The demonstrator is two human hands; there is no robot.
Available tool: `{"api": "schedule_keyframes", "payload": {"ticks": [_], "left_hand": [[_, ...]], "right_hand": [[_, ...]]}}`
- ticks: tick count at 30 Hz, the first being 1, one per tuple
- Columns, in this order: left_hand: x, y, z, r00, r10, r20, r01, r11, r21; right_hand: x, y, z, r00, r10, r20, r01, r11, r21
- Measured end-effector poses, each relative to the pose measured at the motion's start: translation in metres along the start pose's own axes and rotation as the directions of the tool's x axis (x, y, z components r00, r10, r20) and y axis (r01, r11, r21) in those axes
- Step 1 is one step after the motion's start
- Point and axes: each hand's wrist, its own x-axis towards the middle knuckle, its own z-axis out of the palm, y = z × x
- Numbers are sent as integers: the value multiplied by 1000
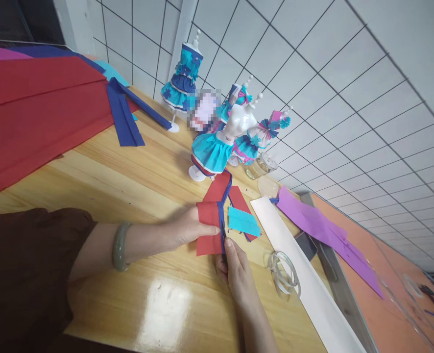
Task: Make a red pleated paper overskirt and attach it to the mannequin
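Pinched between the thumb and fingers of my left hand is a strip of red crepe paper with a dark blue edging. Its far end runs back over the table toward a mini mannequin. My right hand is closed on dark scissors, whose blades lie along the blue edging. The handles are mostly hidden by the fingers. Just right of the strip, a turquoise paper piece lies on another red piece, with small blue scraps around.
Several mini mannequins in paper dresses, one a turquoise skirt, stand at the back. A glass, tape rolls, white paper and purple paper are at the right. Large red paper and folded blue paper lie left.
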Motion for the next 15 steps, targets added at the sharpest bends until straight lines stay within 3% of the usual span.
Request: {"api": "schedule_keyframes", "payload": {"ticks": [15], "left_hand": [[-1,3,1,1000,-16,21,17,999,-51]], "right_hand": [[2,4,-1,998,-63,-14,62,998,-28]]}}
